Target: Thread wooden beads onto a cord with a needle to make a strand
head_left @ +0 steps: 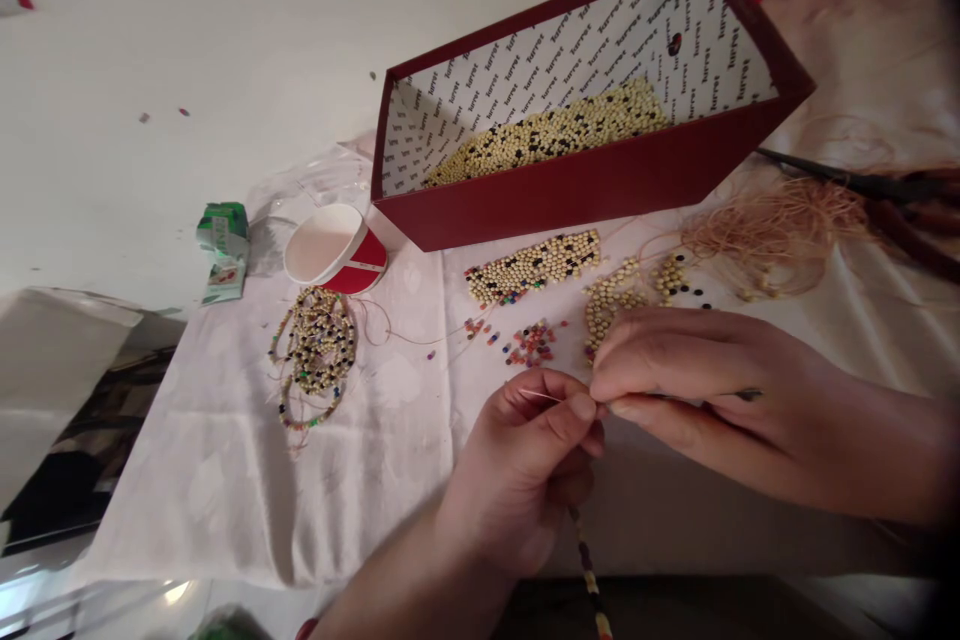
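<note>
My left hand [536,455] is closed in a pinch on a thin thread whose tip [536,394] pokes out to the left. A strand of threaded beads [589,575] hangs down from that fist. My right hand [697,385] meets it fingertip to fingertip, pinched on a thin needle-like tool [739,395]. Just beyond the hands lie small piles of cream beads [534,265] and coloured beads [531,344] on the white cloth [225,460].
A dark red box [600,180] holding many cream and black beads stands behind. A red paper cup [337,248], finished bead strings [315,350], a green carton [223,245], a tangle of cord [780,230] and scissors [885,190] lie around.
</note>
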`<state>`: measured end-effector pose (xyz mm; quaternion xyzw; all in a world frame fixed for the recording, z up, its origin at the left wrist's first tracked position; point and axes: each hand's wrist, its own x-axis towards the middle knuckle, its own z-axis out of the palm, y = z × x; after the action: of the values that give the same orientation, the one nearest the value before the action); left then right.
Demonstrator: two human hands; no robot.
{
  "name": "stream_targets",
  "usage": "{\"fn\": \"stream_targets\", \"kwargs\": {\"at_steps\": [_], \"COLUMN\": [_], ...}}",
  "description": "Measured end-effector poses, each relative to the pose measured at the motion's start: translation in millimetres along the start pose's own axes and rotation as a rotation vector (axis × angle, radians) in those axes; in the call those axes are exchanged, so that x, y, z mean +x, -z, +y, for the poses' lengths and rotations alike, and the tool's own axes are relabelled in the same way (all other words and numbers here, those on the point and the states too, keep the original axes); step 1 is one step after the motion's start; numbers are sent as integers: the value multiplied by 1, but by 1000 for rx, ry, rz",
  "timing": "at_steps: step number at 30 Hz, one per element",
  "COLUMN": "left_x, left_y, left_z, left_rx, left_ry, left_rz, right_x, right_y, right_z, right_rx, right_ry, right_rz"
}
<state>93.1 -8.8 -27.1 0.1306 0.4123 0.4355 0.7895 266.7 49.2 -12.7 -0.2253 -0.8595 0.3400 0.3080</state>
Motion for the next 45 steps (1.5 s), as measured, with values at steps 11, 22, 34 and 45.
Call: {"fn": "stream_targets", "kwargs": {"at_steps": [11, 22, 34, 45], "left_x": [0, 1, -1, -1], "left_y": [-3, 3, 1, -2], "left_z": [3, 3, -1, -3], "left_rx": [30, -64, -54, -7], "left_ry": [-2, 10, -98, -135], "left_rz": [14, -101, -143, -18], "right_x": [0, 0, 3, 6], "right_y": [3, 4, 0, -3], "right_z": [-2, -3, -1, -1], "right_rx": [-101, -169, -129, 228], "right_ry": [32, -7, 37, -229], "right_rz": [100, 223, 186, 107]}}
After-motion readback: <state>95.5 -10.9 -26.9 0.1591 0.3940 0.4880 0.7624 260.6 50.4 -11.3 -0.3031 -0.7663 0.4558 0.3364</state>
